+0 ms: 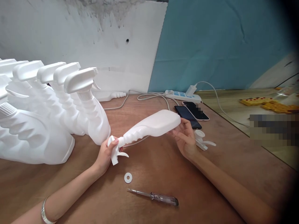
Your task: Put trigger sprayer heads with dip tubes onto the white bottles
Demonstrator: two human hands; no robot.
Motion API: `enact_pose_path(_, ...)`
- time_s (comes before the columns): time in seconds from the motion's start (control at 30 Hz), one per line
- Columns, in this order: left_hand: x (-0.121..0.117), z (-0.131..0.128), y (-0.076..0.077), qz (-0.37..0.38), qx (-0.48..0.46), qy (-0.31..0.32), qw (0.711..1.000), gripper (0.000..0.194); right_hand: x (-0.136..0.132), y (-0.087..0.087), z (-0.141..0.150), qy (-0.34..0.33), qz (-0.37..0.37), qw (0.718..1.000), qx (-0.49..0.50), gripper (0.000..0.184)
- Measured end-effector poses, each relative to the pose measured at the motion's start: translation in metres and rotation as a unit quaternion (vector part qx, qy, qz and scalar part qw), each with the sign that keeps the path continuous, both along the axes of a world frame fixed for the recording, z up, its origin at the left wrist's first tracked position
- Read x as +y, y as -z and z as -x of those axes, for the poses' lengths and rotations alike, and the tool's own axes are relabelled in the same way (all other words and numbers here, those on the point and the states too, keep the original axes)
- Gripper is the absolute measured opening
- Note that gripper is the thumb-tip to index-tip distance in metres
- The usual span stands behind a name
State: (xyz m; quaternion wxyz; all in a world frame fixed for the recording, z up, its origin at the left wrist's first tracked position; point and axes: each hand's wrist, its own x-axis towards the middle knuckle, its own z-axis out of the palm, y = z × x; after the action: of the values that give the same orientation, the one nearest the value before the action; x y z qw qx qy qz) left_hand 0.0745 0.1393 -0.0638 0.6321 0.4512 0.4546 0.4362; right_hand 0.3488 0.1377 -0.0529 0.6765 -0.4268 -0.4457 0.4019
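A white spray bottle (154, 123) lies tilted between my hands above the table, its base to the right and higher than its neck. My left hand (104, 157) is closed around the trigger head (114, 157) at the bottle's neck, thumb on top. At the other end, my right hand (185, 141) grips the base, with some fingers hidden behind it. A flat white washer (125, 178) rests on the table below the trigger head. Nearer to me lies a screwdriver (163, 199) with a clear handle. Beside my right wrist sits a loose white trigger head (201, 141).
Several upright white spray bottles (95, 124) crowd the left side. Another white bottle (105, 95) lies by the wall. Two phones (189, 116), a power strip (181, 94) and cables stand at the back right. Yellow items (259, 101) lie beyond the table's right edge.
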Motion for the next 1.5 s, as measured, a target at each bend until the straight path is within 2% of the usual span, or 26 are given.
enact_pose_path(0.07, 0.0, 0.001, 0.001, 0.002, 0.004, 0.003, 1.0, 0.029, 0.001, 0.0, -0.005, 0.019, -0.018, 0.999, -0.02, 0.042)
enact_pose_path(0.17, 0.0, 0.001, 0.0, -0.002, 0.012, 0.003, 1.0, 0.029, 0.005, 0.001, -0.014, 0.052, -0.035, 0.997, -0.048, 0.037)
enact_pose_path(0.33, -0.002, 0.001, -0.003, -0.023, 0.054, 0.036, 0.998, 0.03, 0.009, 0.004, -0.02, 0.083, -0.004, 0.995, -0.064, 0.023)
enact_pose_path(0.43, -0.002, 0.001, -0.003, -0.028, 0.065, 0.037, 0.997, 0.03, 0.009, 0.003, -0.017, 0.043, 0.004, 0.998, -0.041, 0.023)
enact_pose_path(0.57, -0.001, 0.002, -0.001, -0.018, 0.045, 0.026, 0.999, 0.029, 0.008, -0.001, -0.02, -0.041, 0.003, 0.999, -0.026, 0.035)
enact_pose_path(0.7, -0.002, 0.001, -0.002, -0.011, 0.042, 0.037, 0.998, 0.03, 0.007, -0.003, -0.028, -0.033, -0.003, 0.999, -0.008, 0.037)
enact_pose_path(0.87, -0.002, -0.001, -0.006, -0.006, 0.044, 0.023, 0.999, 0.032, 0.007, -0.001, -0.027, -0.014, 0.013, 0.999, -0.033, 0.036)
enact_pose_path(1.03, -0.002, 0.0, -0.005, -0.009, 0.034, 0.037, 0.999, 0.032, 0.01, 0.007, -0.03, 0.015, -0.024, 0.999, -0.042, 0.031)
enact_pose_path(1.23, -0.001, 0.003, 0.0, -0.014, 0.037, 0.041, 0.998, 0.031, 0.009, 0.003, -0.023, -0.032, -0.011, 0.999, -0.034, 0.035)
enact_pose_path(1.33, -0.002, 0.002, 0.001, -0.025, 0.043, 0.046, 0.998, 0.03, 0.011, 0.003, -0.022, -0.006, -0.016, 0.999, -0.042, 0.035)
enact_pose_path(1.5, -0.004, 0.001, -0.003, -0.052, 0.103, 0.031, 0.993, 0.029, 0.018, 0.011, -0.026, 0.082, -0.037, 0.994, -0.063, 0.036)
